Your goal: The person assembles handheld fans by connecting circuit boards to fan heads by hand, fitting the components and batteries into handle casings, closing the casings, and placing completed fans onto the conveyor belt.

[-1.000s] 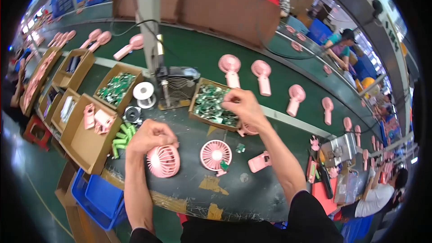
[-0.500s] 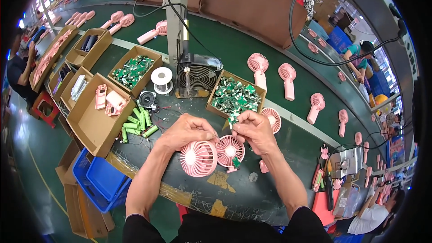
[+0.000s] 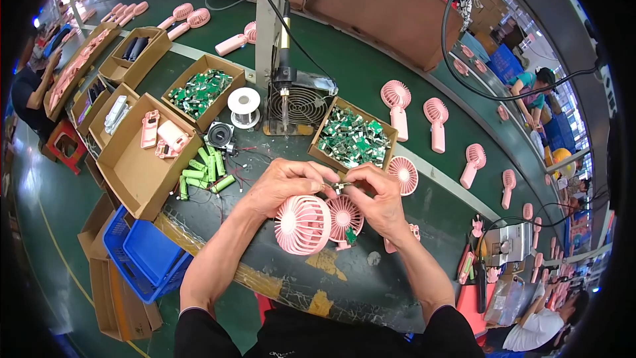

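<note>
My right hand [image 3: 379, 200] pinches a small circuit board [image 3: 340, 187] edge-on between thumb and fingers. My left hand [image 3: 290, 184] is closed, its fingertips meeting the board's left side; whatever thin thing they grip is hidden. Below the left hand sits a pink round fan cage [image 3: 302, 225]. Beside it, partly under the right hand, lies an open pink fan head [image 3: 345, 217] with a small green board [image 3: 351, 236] at its edge. Just beyond the hands stands a carton of green circuit boards [image 3: 353, 138].
A soldering iron [image 3: 285, 76] hangs tip down beside a solder spool [image 3: 244, 107]. Green battery cells [image 3: 207, 171] and a carton of pink shells [image 3: 136, 166] are at left. Pink handheld fans [image 3: 436, 122] lie on the green conveyor. A blue basket [image 3: 149, 255] is below the bench edge.
My hands have come together, the left moving up and right to meet the circuit board in the right. The board has turned edge-on. The whole view has shifted slightly.
</note>
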Demonstrator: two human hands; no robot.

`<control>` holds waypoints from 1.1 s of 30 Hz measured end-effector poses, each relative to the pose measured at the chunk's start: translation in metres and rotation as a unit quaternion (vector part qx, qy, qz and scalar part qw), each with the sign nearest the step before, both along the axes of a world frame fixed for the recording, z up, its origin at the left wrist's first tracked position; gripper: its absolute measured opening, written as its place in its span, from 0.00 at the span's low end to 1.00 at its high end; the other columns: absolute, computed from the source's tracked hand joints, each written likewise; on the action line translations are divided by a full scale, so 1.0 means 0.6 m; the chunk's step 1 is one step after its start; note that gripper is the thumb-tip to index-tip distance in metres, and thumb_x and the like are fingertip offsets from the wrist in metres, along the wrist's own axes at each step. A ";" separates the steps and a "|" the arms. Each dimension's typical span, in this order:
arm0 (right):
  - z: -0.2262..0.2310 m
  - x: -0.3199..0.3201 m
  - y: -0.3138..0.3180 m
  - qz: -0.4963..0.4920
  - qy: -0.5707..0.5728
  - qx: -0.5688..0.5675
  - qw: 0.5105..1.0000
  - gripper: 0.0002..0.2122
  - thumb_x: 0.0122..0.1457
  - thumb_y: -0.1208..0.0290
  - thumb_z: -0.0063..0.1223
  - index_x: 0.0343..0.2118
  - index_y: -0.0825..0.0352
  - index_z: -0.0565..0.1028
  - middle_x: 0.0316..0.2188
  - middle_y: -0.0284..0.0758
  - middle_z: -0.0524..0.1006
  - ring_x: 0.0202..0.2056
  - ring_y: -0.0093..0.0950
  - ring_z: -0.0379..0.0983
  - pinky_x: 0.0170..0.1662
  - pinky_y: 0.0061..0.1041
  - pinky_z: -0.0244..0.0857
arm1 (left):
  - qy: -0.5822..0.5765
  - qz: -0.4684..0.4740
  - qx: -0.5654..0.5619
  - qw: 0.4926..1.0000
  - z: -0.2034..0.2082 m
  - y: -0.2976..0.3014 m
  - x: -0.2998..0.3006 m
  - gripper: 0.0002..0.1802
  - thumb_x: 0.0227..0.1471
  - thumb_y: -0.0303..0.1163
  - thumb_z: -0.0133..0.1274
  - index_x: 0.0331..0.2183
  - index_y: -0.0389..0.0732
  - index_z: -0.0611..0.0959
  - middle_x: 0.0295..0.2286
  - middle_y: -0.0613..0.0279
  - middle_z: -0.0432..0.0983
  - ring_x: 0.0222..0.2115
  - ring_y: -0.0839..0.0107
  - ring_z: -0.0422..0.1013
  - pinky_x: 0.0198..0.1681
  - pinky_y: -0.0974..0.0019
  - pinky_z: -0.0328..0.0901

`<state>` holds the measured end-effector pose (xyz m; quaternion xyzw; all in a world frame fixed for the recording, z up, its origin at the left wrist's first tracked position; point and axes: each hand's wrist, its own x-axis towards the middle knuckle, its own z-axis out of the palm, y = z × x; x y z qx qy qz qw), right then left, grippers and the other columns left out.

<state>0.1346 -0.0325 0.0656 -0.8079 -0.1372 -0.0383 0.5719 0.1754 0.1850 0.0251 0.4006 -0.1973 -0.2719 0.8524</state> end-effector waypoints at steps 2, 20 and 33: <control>0.004 0.004 0.001 0.002 -0.130 -0.111 0.985 0.08 0.49 0.86 0.56 0.33 0.71 0.75 0.30 0.33 0.76 0.28 0.18 0.72 0.29 0.16 0.64 | -0.002 0.007 -0.003 1.000 -0.005 0.000 0.002 0.06 0.52 0.23 0.55 0.30 0.29 0.82 0.44 0.43 0.75 0.38 0.57 0.78 0.41 0.60 0.75; 0.015 -0.015 -0.004 0.029 0.138 0.098 0.985 0.13 0.56 0.83 0.55 0.45 0.74 0.72 0.31 0.29 0.73 0.31 0.13 0.70 0.34 0.12 0.65 | -0.005 -0.003 0.018 1.000 0.002 -0.008 -0.008 0.04 0.54 0.19 0.52 0.30 0.29 0.82 0.45 0.44 0.74 0.41 0.57 0.77 0.45 0.60 0.73; 0.003 -0.011 -0.013 -0.018 0.088 0.033 0.995 0.14 0.55 0.84 0.54 0.45 0.74 0.70 0.38 0.31 0.73 0.41 0.17 0.70 0.42 0.15 0.67 | -0.046 0.048 0.052 0.996 0.021 -0.003 -0.008 0.04 0.54 0.21 0.54 0.30 0.29 0.82 0.47 0.44 0.72 0.42 0.55 0.76 0.44 0.60 0.74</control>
